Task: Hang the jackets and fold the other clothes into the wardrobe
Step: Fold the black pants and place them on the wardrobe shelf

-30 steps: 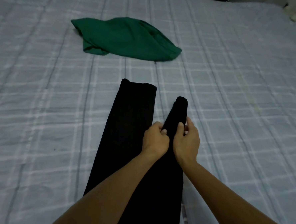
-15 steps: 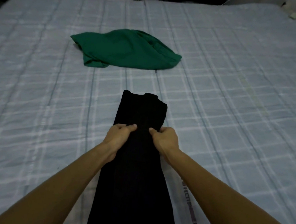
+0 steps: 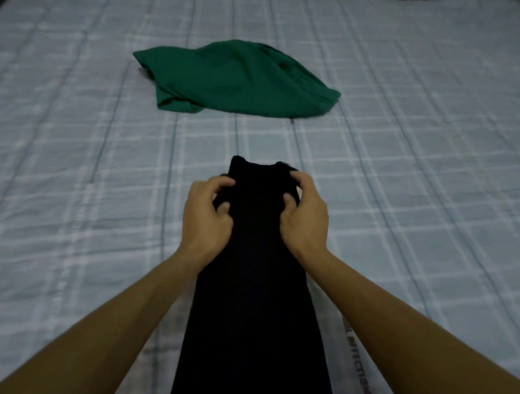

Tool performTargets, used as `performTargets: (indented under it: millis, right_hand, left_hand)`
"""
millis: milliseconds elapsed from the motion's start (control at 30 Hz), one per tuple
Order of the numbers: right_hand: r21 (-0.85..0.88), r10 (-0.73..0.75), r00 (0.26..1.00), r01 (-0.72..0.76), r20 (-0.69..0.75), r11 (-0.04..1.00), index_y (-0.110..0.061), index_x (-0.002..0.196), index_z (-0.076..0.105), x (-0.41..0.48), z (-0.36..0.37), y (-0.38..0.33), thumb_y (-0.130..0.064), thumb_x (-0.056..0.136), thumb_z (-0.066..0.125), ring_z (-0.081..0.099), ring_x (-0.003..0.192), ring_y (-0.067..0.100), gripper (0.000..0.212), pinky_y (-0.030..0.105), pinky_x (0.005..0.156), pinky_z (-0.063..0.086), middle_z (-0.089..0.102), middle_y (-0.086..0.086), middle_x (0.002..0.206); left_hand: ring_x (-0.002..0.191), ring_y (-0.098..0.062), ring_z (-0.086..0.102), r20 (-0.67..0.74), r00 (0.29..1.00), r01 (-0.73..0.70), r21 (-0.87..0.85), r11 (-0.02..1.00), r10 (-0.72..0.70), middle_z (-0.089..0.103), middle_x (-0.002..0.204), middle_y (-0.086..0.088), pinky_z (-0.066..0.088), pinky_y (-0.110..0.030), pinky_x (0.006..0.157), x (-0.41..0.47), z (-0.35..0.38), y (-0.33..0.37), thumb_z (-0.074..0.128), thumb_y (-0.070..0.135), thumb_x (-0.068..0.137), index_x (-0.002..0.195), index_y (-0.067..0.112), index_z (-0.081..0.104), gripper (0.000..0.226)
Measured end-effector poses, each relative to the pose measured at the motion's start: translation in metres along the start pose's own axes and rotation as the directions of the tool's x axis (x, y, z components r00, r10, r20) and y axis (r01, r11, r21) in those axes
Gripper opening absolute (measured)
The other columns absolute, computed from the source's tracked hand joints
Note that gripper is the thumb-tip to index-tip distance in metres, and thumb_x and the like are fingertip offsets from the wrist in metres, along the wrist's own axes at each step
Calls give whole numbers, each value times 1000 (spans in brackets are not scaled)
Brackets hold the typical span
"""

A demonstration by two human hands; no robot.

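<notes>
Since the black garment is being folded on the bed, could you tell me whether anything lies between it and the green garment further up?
Nothing visible does. Both hands, left hand and right hand, already grip the far end of the black garment. Between it and the green garment there is only bare checked bedsheet.

Long black garment point(image 3: 256, 288) laid lengthwise on the bed, far end bunched, crumpled green garment point(image 3: 235, 79) beyond it
</notes>
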State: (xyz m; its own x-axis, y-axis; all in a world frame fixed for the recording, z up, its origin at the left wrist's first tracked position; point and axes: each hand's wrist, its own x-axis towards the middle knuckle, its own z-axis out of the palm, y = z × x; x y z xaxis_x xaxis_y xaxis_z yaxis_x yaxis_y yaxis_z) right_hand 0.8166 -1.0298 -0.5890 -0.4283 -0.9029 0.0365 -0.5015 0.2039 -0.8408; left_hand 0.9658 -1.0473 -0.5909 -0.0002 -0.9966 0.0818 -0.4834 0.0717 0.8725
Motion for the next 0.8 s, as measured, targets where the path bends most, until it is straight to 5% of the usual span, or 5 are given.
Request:
performTargets:
  millis: [133, 300, 500, 700, 800]
  right_hand:
    - [9, 231, 970, -232, 81, 973, -18, 143, 32, -1, 0, 12, -18, 96, 50, 53, 117, 17, 50, 30, 98, 43, 50, 3, 138]
    - [157, 447, 887, -461, 117, 873, -12, 108, 63, 18, 6, 0, -46, 86, 61, 66, 91, 19, 40, 36, 85, 55, 67, -1, 105]
    - [202, 153, 979, -125, -132, 971, -19, 100, 55, 36, -2, -26, -16, 95, 52, 60, 83, 9, 7, 22, 77, 49, 60, -10, 88]
    - [-39, 251, 967, -253, -50, 967, -12, 147, 19, 25, 8, 8, -20, 95, 53, 40, 128, 26, 63, 38, 107, 36, 30, 11, 147]
    - [-145, -66, 994, 53, -88, 988, -13, 144, 28, -7, 4, 22, -18, 95, 50, 39, 129, 23, 55, 39, 108, 34, 32, 11, 145]
  left_hand:
    - [95, -14, 62, 107, 917, 398, -265, 878, -383, 58, 117, -1, 50, -20, 69, 1, 5, -10, 60, 9, 87, 119, 24, 50, 37]
    - [88, -24, 67, 333, 712, 691, -182, 699, -617, 67, 106, -9, 56, -33, 77, 31, 4, 4, 69, 44, 78, 119, 8, 56, 56]
    - [101, -12, 63, 134, 985, 136, -216, 967, -108, 64, 112, -1, 54, -33, 86, 53, 2, 17, 54, -5, 84, 120, 27, 52, 49]
    - [142, -16, 18, -17, 999, 35, 87, 996, -33, 17, 156, -8, 20, -41, 116, 41, 15, -1, 51, -6, 85, 148, 20, 17, 77]
    - [136, -21, 31, -16, 984, -174, 196, 965, 180, 30, 150, -10, 25, -40, 114, 13, 15, -5, 50, 0, 87, 141, 13, 32, 58]
